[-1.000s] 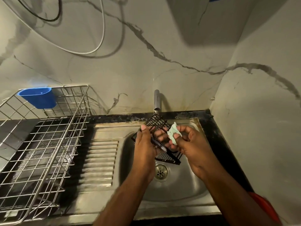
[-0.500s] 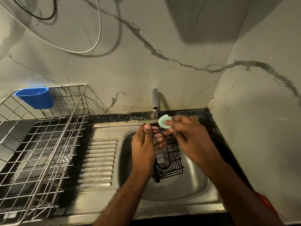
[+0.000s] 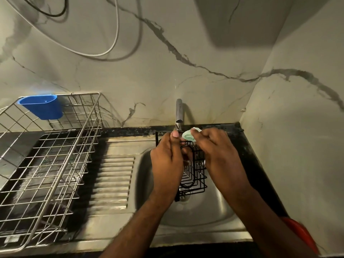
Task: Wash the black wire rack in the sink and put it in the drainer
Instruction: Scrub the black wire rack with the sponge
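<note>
Black wire rack [image 3: 193, 174] is held upright over the steel sink [image 3: 214, 211], its lower end just above the drain and its top edge level with the fingertips of both hands, directly under the tap [image 3: 179, 112]. No water stream can be made out.

Left of the fingers stands the wire drainer [image 3: 46, 164] on the counter, well apart from the rack, with a blue cup [image 3: 41, 107] hooked on its far rim. The ribbed draining board [image 3: 113, 179] lies between the drainer and the basin.

The left hand [image 3: 167, 161] has its fingers curled round the rack's left side, thumb on the top edge, and steadies it. The right hand [image 3: 219, 149] pinches a pale green scrubber [image 3: 189, 135] in curled fingers and presses it against the rack's top bar, just beside the left thumb.

Change: one second ago the rack lay tilted, nearly flat, between the hands, with the scrubber at its middle. It has since been turned on end, and the scrubber has moved to the upper edge, where it has stayed for the last half second.

Meaning for the task: the scrubbing step is judged to be under way, now working the frame's rim. Rinsing and transfer leftward to the drainer are not yet done.
</note>
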`<action>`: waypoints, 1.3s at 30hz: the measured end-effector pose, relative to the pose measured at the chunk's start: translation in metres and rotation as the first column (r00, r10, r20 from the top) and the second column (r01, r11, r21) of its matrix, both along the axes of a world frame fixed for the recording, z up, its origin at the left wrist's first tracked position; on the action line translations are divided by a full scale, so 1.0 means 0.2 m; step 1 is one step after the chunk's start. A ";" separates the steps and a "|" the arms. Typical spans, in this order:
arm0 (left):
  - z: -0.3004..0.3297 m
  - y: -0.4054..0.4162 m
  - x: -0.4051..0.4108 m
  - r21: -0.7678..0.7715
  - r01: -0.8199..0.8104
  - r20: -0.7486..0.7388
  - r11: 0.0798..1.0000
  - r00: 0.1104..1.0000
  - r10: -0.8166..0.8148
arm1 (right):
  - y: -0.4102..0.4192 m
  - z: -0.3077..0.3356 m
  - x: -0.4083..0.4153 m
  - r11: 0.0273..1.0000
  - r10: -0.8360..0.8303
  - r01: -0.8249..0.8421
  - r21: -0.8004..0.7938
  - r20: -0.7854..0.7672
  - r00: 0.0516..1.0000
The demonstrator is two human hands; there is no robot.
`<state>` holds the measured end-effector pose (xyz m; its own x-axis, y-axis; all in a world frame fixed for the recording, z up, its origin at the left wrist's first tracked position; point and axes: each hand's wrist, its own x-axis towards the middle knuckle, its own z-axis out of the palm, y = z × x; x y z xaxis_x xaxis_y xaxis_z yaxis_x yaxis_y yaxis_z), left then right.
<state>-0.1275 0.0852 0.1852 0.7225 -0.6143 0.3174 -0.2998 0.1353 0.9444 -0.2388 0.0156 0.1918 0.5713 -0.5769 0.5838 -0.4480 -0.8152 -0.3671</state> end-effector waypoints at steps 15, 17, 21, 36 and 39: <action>-0.01 -0.01 0.14 -0.081 -0.115 -0.253 0.990 0.963 0.091 | 0.03 -0.08 -0.08 0.961 0.264 -0.239 0.142 -0.198 0.944; -0.01 -0.01 0.15 -0.063 -0.118 -0.233 0.991 0.967 0.100 | 0.00 -0.07 -0.08 0.924 0.339 -0.280 0.259 -0.219 0.915; -0.03 0.00 0.16 -0.046 -0.093 -0.226 0.995 0.971 0.081 | -0.07 0.03 -0.07 0.866 0.414 -0.325 0.381 -0.181 0.892; 0.04 0.01 0.08 -0.107 0.005 -0.299 0.994 0.954 -0.037 | 0.00 0.03 0.05 0.993 0.090 -0.094 -0.068 -0.061 0.994; 0.06 0.00 0.10 -0.118 -0.020 -0.317 0.993 0.948 -0.018 | 0.04 -0.02 0.03 0.993 0.102 -0.110 -0.053 -0.136 0.985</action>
